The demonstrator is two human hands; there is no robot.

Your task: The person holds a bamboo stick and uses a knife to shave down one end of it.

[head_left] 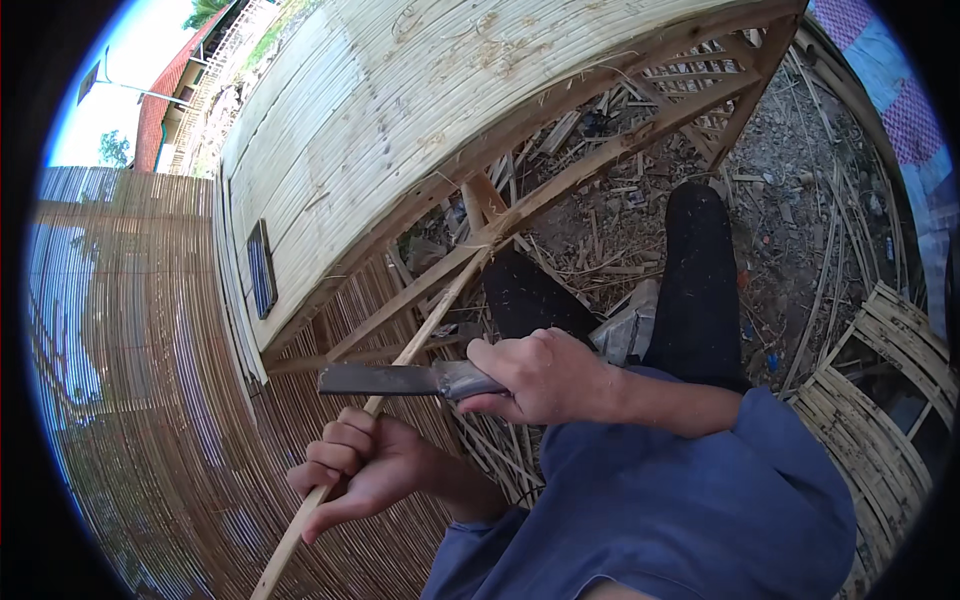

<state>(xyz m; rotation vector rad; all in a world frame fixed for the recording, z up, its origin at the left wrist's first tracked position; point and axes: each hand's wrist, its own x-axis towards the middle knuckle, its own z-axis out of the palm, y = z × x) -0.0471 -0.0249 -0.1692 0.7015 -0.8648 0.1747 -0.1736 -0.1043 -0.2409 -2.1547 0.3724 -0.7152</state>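
I see L hand (352,468) clenched round a thin bamboo strip (420,333), fingers wrapped, thumb under. Strip runs from below that grip up & away toward the wood frame (560,185); its lower end sticks out past the fist toward bottom edge. R hand (540,376) grasps a knife (375,379) by the handle, fist tight. Blade points left of the R grip, lies flat across the strip just above the L fist, touching or nearly, can't tell which. Bamboo panel (400,110) sits beyond frame. Woven mat (150,400) left of both grips. Blue sleeves, dark-trousered knees behind R hand.
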